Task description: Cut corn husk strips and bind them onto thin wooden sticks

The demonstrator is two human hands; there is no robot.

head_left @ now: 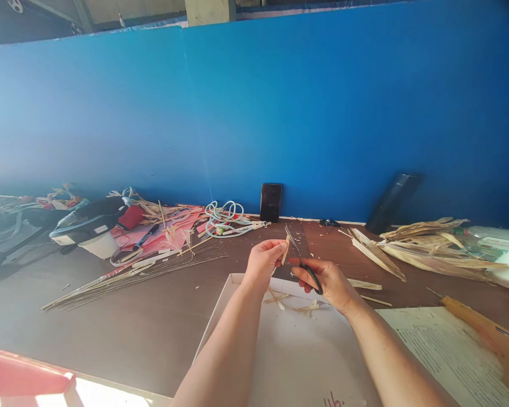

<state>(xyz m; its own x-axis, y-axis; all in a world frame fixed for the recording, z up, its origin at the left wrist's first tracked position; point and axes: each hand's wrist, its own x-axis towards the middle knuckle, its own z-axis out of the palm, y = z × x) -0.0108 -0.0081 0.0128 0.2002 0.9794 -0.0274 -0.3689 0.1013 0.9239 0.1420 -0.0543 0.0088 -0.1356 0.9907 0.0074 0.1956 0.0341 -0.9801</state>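
Observation:
My left hand (263,260) pinches a small tan strip of dried leaf (285,250), held upright above a white cardboard box lid (237,305). My right hand (328,281) grips black-handled scissors (302,258), whose blades point up and left and touch the strip. A few cut leaf scraps (294,304) lie in the lid under my hands.
A brown table (131,328) runs along a blue wall. Thin sticks (139,274), a coiled cable (227,219), a black phone (271,202) and a white-and-black pot (89,232) lie left. Dried leaves (428,243) pile up on the right, beside printed paper (445,350) and a wooden-handled tool (483,325).

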